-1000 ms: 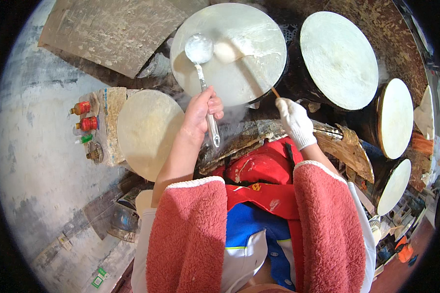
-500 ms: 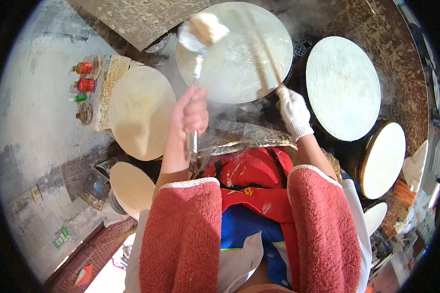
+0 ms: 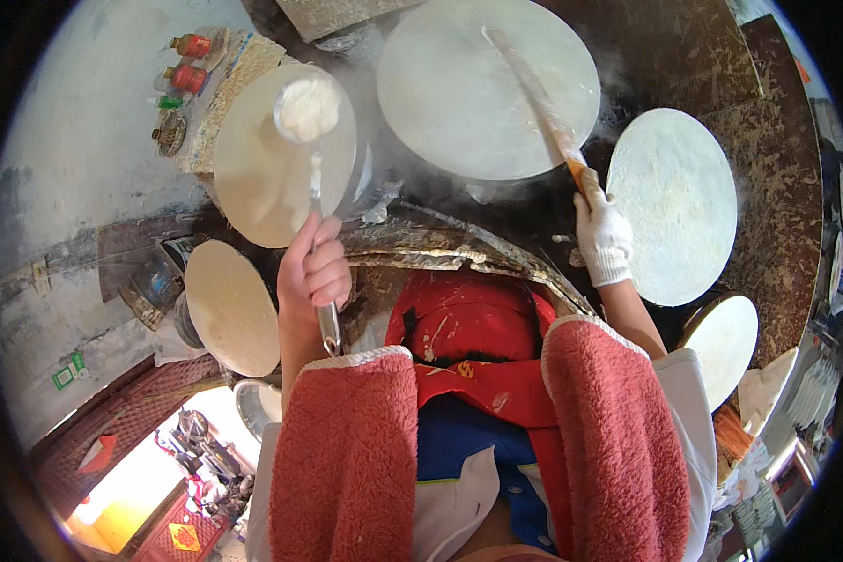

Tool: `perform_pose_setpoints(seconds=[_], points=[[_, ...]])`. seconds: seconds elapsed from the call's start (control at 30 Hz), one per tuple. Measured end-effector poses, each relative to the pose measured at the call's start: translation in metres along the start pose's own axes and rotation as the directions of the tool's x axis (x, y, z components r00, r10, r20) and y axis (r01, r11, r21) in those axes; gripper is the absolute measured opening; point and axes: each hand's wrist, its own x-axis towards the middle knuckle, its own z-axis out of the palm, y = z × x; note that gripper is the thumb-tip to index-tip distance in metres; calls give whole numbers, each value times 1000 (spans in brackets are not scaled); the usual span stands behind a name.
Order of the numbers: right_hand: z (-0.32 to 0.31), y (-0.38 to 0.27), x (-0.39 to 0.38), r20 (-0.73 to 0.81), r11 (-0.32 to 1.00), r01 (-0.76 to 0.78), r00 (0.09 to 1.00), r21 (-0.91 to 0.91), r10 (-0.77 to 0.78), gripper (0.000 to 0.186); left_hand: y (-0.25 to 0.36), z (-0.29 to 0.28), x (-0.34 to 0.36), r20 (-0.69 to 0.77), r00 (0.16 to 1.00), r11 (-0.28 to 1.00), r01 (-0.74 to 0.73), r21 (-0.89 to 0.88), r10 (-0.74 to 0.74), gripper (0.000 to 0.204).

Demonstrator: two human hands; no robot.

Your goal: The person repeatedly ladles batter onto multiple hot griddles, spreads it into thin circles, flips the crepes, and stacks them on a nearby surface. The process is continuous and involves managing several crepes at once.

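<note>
My bare left hand (image 3: 317,270) is closed around the metal handle of a ladle (image 3: 316,183). Pale, thick batter (image 3: 309,110) fills the ladle's bowl, which hangs over the left round griddle (image 3: 239,159). On my right hand (image 3: 604,239) is a white knit glove, its fingers wrapped round the near end of a long wooden stick (image 3: 534,89). The stick slants across the large middle griddle (image 3: 440,112), whose surface carries a thin whitish layer. Whether the stick's far end touches that layer I cannot tell.
More pale-coated rounds stand about: one at right (image 3: 672,206), a smaller one at lower right (image 3: 721,351), another at lower left (image 3: 232,304). Steam drifts round the middle griddle. Red bottles (image 3: 187,78) stand on a ledge at far left. A crusted rim (image 3: 440,253) runs before me.
My left hand has carried the ladle from the middle griddle's edge to over the left griddle. The stick now leans more to the left. The view has shifted too.
</note>
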Motion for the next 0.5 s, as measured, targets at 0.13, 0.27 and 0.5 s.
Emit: perform_pose_setpoints(seconds=[0.13,0.27,0.5], points=[[-11,-9,0,-63,994,-83,994,75,88,42,11,-21,-47,-14,998,996,-66,-63,66,32],[5,-53,9,-70,907,-67,992,416,105,38,32,-37,-89,-11,997,995,-74,-61,74,32],[62,-140,-42,110,818,-45,994,574,-23,39,67,-63,-161,-61,992,992,-117,-43,114,32]])
